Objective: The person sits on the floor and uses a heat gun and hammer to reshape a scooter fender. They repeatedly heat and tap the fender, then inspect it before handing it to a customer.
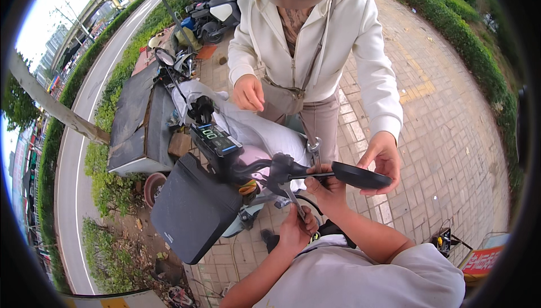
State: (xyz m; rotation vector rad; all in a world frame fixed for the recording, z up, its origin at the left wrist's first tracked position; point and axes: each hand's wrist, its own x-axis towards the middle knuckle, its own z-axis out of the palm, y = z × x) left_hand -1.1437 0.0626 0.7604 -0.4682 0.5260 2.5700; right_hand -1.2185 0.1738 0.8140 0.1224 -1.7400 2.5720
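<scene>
In front of me is an electric scooter with a dark handlebar (253, 167). My left hand (296, 229) is closed around a silver wrench (292, 196), whose upper end reaches the brake lever mount (280, 173). Just under the handlebar's right end, my right hand (329, 195) is closed on a second wrench (315, 154), its open jaw pointing up. That hand partly hides the grip behind it. A black rear-view mirror (360, 176) sits beside my right fingers. The other person's hand (384, 161) supports the mirror at its outer edge; their other hand (248, 92) hangs free.
A person in a white hooded jacket (349, 43) stands across the scooter. The scooter carries a lit display (216, 140), a black front box (194, 209) and a pale padded cover (248, 122). A metal cabinet (141, 122) and a flowerpot (153, 188) stand at left.
</scene>
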